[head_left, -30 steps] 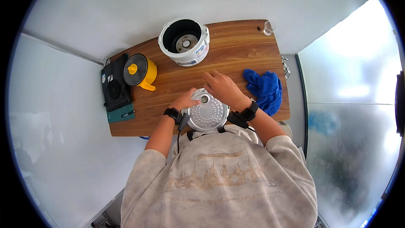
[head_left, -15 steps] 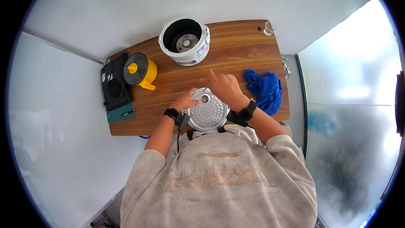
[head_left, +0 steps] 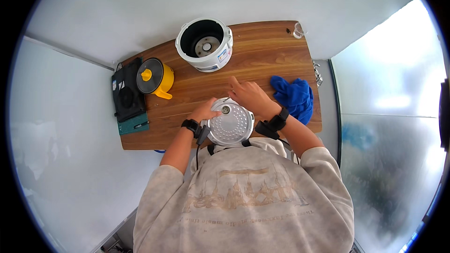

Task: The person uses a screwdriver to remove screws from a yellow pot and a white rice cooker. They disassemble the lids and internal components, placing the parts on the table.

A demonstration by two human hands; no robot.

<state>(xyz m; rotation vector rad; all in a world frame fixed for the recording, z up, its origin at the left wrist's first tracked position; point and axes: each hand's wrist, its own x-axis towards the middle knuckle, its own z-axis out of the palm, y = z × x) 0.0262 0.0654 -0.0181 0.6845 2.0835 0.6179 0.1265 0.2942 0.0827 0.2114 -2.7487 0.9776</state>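
"While we look down at the brown table, where do we see the round silver lid?"

"We see it at the near edge, just beside the pale shirt. Our left hand is clamped on its far left rim, thumb on top."

"And our right hand?"

"It is over the far rim, with most fingers curled in. A thin bit shows by the fingertips. It is too small for us to name, and we can't tell if they pinch it."

"How might the lid feel to us?"

"We guess hard, stiff, a bit heavy and not easy to break. Its shiny top could be slippery, so the rim on both sides looks best to hold."

"Can we read any words?"

"We see none on the lid. The white pot at the far side has small stickers, too tiny for us. The shirt has a brown picture and a line of letters, upside down and blurry."
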